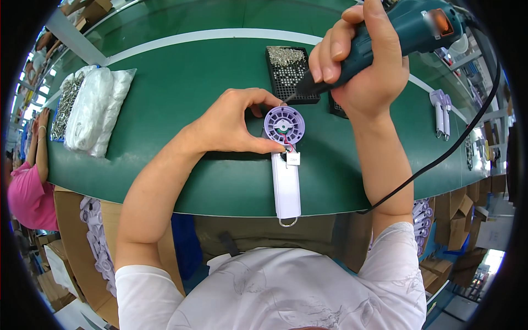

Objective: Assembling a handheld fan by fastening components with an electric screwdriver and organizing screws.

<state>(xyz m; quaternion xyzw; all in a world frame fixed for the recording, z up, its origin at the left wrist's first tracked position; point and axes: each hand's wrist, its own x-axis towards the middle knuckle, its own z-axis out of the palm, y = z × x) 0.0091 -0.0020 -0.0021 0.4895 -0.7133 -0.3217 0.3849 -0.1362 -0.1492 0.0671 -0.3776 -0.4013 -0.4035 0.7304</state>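
My left hand (234, 122) grips a small handheld fan (285, 125) by its round purple head, thumb at the lower rim and fingers at the upper one. Its motor and some red wire show in the head, and a small white tag or connector (293, 159) lies at the neck. The white handle (286, 190) points toward me, with a metal loop at its end by the table edge. In my right hand (366, 66) is a dark teal electric screwdriver (404, 34), tilted so its bit meets the upper rim of the fan head. A black cord runs from the tool.
A black perforated tray (290, 77) with many small screws sits beyond the fan. Clear plastic bags (96, 110) lie at left beside a tray of metal parts (67, 104). More fans (440, 110) rest at right. Cartons (82, 247) of purple parts flank me. A person in pink (33, 195) is at far left.
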